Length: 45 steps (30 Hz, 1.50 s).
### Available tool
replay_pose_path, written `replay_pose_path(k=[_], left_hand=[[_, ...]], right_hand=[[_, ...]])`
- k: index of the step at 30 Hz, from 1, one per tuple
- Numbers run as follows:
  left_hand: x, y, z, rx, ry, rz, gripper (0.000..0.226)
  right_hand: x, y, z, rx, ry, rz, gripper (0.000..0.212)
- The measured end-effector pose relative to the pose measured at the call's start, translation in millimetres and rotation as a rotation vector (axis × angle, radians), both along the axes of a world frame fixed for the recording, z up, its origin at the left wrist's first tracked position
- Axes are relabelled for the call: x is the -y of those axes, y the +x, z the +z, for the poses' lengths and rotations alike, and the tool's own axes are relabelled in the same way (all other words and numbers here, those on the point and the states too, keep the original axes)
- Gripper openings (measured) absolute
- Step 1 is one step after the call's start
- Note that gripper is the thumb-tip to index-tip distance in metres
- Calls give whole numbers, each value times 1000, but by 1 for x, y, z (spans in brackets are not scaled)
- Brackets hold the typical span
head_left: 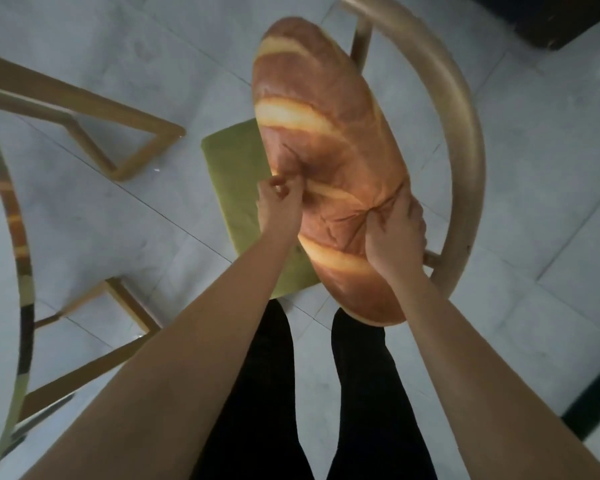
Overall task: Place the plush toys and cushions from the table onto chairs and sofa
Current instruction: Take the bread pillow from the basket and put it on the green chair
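One bread-shaped cushion [326, 161] is held over the green seat pad [234, 178] of a wooden chair [465, 140], its long body stretching away from the person and tilted. Both hands grip its near half: the left hand [279, 207] pinches the fabric on the left side, fingers closed on a fold, while the right hand [395, 237] wraps the right edge, fingers curled into the creased cover. The cushion's near end overhangs the seat's front edge. A glass worktop [0, 237] rim curves at the left.
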<state>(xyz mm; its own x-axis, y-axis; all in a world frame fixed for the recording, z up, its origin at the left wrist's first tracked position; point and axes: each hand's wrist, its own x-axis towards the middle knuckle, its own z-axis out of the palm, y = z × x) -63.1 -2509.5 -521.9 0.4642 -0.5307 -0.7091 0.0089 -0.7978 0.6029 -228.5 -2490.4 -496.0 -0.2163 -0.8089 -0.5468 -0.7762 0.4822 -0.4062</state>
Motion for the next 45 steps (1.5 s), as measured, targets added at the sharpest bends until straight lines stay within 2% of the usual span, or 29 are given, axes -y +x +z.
replay_pose_path(k=[2, 3, 5, 6, 9, 12, 16, 18, 20, 21, 22, 24, 26, 29, 31, 35, 38, 40, 42, 43, 45], left_hand=[[6, 5, -10, -92, 71, 27, 93], [7, 7, -13, -213, 96, 49, 101], [6, 6, -17, -442, 95, 77, 92], [4, 5, -17, -480, 81, 68, 87], [-1, 2, -19, -429, -24, 45, 102], [-5, -6, -19, -337, -69, -4, 114], [2, -7, -28, -244, 66, -149, 131], [8, -3, -28, -251, 148, -204, 131], [3, 5, -27, -314, 106, -207, 142], [-4, 9, -26, -336, 82, -234, 152], [-13, 11, -26, -338, 80, -292, 160], [-34, 7, -27, -355, 152, -380, 169], [-47, -6, -29, -399, 221, -330, 170], [-49, -15, -38, -424, 229, -256, 171], [-45, -13, -44, -436, 226, -227, 170], [-36, -6, -45, -448, 251, -234, 165], [-36, -9, -44, -479, 260, -259, 163], [-39, -13, -44, -478, 258, -256, 162], [-39, -13, -45, -477, 241, -224, 160], [-38, -11, -47, -479, 236, -205, 158], [-35, -6, -51, -488, 229, -212, 159]], right_hand=[[0, -1, -1, -1, -25, -49, 70], [3, 0, 1, -3, -38, -87, 69], [8, 2, 5, 20, -77, -181, 65], [9, 2, 7, 47, -107, -237, 61], [5, 1, 11, 101, -180, -365, 51], [3, -3, 6, 86, -123, -348, 52], [18, -6, -6, -9, 32, -171, 56], [32, -7, -6, -14, 102, -158, 59], [47, -7, 0, 13, 119, -197, 63], [54, -5, 6, 9, 48, -183, 66], [61, 1, 15, -27, -90, -115, 68], [77, 20, 27, -136, -440, 181, 68], [99, 47, 30, -218, -632, 533, 71], [136, 77, 8, -431, -606, 1081, 83], [150, 87, -16, -528, -477, 1294, 91], [164, 115, -22, -558, -379, 1236, 102], [158, 156, -12, -539, -543, 1244, 102], [163, 168, -29, -618, -569, 1397, 101], [180, 171, -51, -832, -386, 1538, 103], [188, 172, -58, -894, -278, 1542, 104], [196, 178, -67, -907, -199, 1502, 99]])
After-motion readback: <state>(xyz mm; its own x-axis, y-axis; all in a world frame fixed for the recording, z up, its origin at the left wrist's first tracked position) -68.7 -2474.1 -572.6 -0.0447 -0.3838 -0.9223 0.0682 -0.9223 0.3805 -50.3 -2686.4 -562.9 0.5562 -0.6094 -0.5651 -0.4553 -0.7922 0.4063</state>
